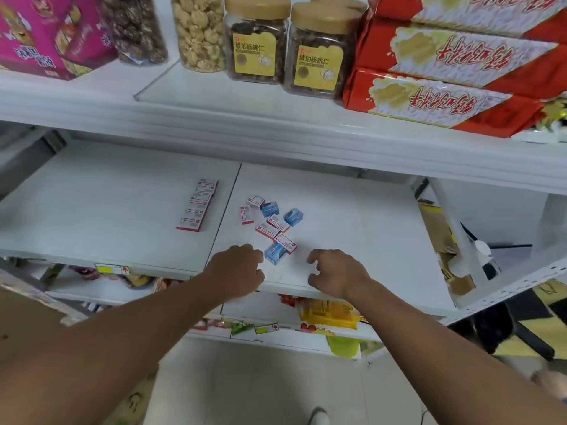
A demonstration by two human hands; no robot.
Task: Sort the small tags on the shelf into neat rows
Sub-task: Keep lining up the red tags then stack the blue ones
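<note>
On the white shelf point(122, 191) lies a loose heap of small tags point(271, 223), red-and-white ones mixed with three blue ones. Left of the heap, a neat row of red-and-white tags point(198, 205) runs front to back. My left hand point(237, 269) hovers at the shelf's front edge, fingers curled downward, just left of the nearest blue tag point(276, 253); I cannot see anything in it. My right hand point(334, 273) sits to the right of that tag with fingers loosely curled and nothing held.
The upper shelf carries nut jars point(319, 50), a popcorn jar point(199, 32), red boxes point(445, 72) and a pink box point(46, 35). Lower shelves hold snack packets point(329, 312). Cardboard point(441, 234) lies at the right end of the shelf.
</note>
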